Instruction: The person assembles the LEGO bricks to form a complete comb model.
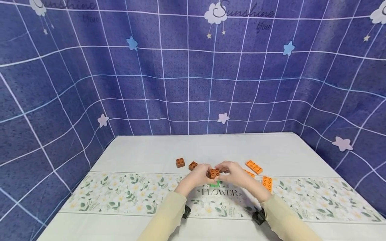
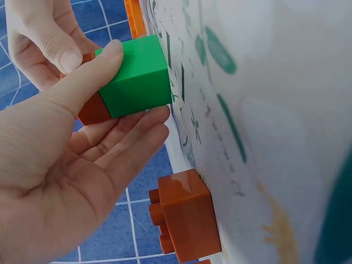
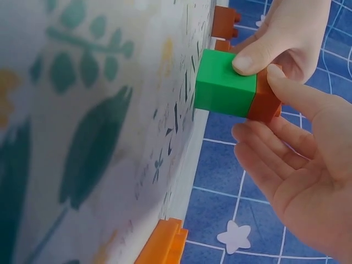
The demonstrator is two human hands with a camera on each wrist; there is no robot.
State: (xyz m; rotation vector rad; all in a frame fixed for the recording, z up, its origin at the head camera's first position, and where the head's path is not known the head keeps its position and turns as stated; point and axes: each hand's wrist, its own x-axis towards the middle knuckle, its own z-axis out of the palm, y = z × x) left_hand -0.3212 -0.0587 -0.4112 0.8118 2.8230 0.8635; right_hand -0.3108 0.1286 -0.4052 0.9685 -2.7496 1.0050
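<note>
Two half-closed hands [image 1: 199,175] [image 1: 236,174] hold a studded brown plastic brick [image 1: 214,173] on a green plastic block [image 2: 140,71], likely stacking; next, press firmly.

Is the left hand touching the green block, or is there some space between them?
Touching. The left wrist view shows it: the left hand has the tip of its thumb on the green block, with no gap visible.

- A table [image 1: 144,152] wears a white cloth with a floral band lettered "FLOWER" [image 1: 219,192].
- Just beyond the lettering stands a green brick [image 1: 215,184].
- Beyond it, leftward: two brown studded bricks [image 1: 180,163] [image 1: 193,165].
- Rightward: three orange studded pieces [image 1: 254,167] [image 1: 267,183] [image 1: 249,173], one mostly hidden.
</note>
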